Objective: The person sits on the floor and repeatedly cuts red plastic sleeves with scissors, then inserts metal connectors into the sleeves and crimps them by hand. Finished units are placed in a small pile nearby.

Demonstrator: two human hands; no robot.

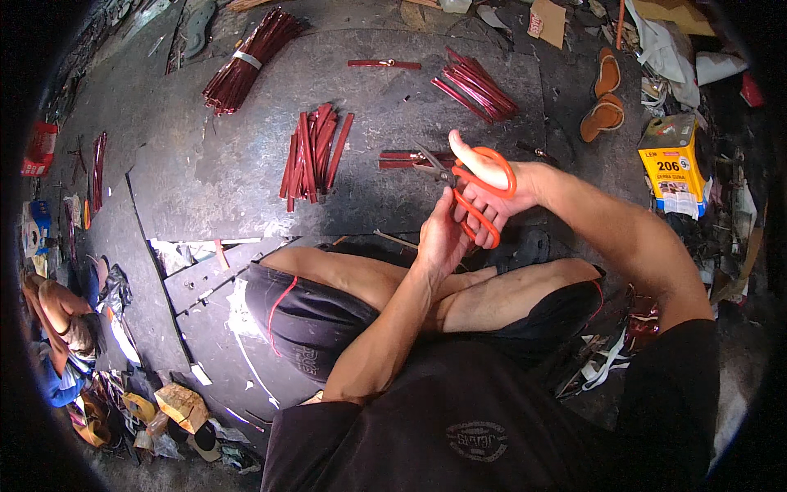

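Orange-handled scissors [506, 174] are in my right hand [494, 174], with the thumb through the upper loop and fingers at the lower loop. Their blades stand apart and point left. My left hand [443, 234] is closed just below the pivot, its fingertips against or close to the scissors; what they pinch, if anything, is hidden. Behind the blades lie dark red flat strips [397, 161] on the dark work surface [246, 172]. To the left is a loose pile of red strips [311, 156]. Farther off lies another pile of shiny red strips [479, 86].
A thick red strip bundle tied with a pale band [247, 58] lies at the far left. One red strip with a small metal piece [384, 63] lies at the back. Two brown sole-shaped pieces [605, 115] and a yellow box [676, 168] are on the right. Scraps ring the area.
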